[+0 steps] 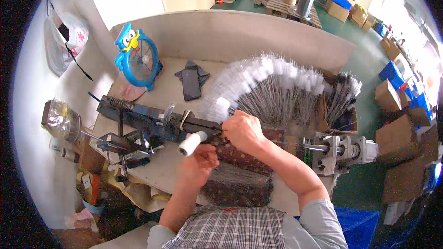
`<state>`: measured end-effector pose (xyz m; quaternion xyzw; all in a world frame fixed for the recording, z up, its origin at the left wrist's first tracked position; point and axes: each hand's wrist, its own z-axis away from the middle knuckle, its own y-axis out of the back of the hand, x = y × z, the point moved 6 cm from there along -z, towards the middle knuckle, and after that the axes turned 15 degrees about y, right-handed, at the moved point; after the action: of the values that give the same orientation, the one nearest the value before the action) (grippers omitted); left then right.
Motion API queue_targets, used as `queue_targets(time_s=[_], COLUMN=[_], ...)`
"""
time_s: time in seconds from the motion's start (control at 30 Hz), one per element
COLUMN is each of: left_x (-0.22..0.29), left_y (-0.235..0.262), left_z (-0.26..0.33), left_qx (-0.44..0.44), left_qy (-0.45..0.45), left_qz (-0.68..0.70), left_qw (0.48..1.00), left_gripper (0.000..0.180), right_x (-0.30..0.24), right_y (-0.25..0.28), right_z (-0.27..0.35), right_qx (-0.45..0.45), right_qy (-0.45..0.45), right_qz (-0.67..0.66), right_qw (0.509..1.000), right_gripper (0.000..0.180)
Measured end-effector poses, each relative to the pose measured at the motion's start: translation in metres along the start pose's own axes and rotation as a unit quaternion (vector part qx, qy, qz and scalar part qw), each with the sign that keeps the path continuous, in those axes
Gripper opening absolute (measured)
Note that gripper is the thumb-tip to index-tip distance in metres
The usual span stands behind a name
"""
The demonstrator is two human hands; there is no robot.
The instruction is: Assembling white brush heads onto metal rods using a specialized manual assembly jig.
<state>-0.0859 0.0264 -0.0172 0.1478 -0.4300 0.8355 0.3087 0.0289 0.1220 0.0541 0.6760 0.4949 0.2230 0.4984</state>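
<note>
A long black bench machine [143, 116] with a coil spring lies across the table at left. At its right end my right hand [242, 130] is closed, fingertips pinched against the metal; what they hold is hidden. Below it, my left hand [203, 159] has curled fingers beside a white cylindrical handle [192, 144], which partly covers them; I cannot make out what is in them. A fan-shaped heap of thin wire brushes [272, 87] with white bristle tips lies just beyond my right hand. Loose wires [240, 176] rest on a dark patterned cloth [237, 192] close to me.
A phone [191, 84] lies on a grey cloth near a blue cartoon-shaped fan [140, 60]. A carton of dark-wired brushes [340, 103] stands at right, behind a motor-driven shaft unit [344, 150]. A low partition [230, 32] edges the table's far side. Cardboard boxes [404, 138] line the right.
</note>
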Motion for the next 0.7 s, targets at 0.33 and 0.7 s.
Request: queue_targets(time_s=[0.33,0.7], left_x=[-0.007,-0.036], left_y=[0.004,-0.024], left_z=[-0.030,-0.030], left_qx=[0.122,0.030], left_qy=[-0.110,-0.118], left_qz=[-0.568,-0.318], left_qw=[0.806,0.940], left_gripper=[0.045,0.012], right_x=[-0.007,0.023], right_y=[0.022,-0.031], right_z=[0.010,0.094], right_qx=[0.065,0.060], right_qy=[0.019,0.005], right_qz=[-0.024,-0.081], right_qw=[0.997,0.995], right_gripper=[0.008,0.021])
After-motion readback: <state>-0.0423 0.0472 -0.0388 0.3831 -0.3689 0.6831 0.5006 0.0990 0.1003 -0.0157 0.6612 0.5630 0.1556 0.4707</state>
